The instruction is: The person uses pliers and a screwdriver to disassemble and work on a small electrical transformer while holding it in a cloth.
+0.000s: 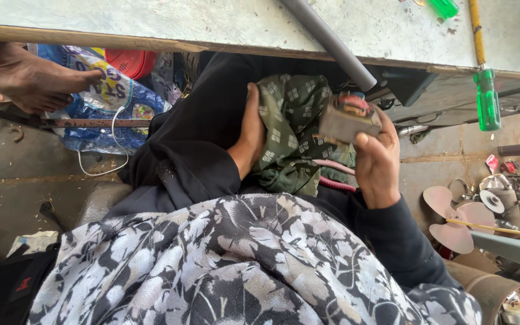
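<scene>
My right hand (377,162) holds a small blocky electric part (349,119), grey metal with red and copper windings on top, raised just under the table edge. My left hand (249,135) presses against a dark green patterned cloth (290,132) bunched in my lap. Both arms wear dark sleeves, and a grey flowered fabric (242,265) covers the foreground.
A pale worktable (212,24) spans the top, with a grey pipe (329,42) across it and a green-handled screwdriver (487,96) at its right edge. Another person's bare foot (31,78) rests on a bar at left beside plastic bags (106,96). Fan blades (452,216) and metal scrap lie right.
</scene>
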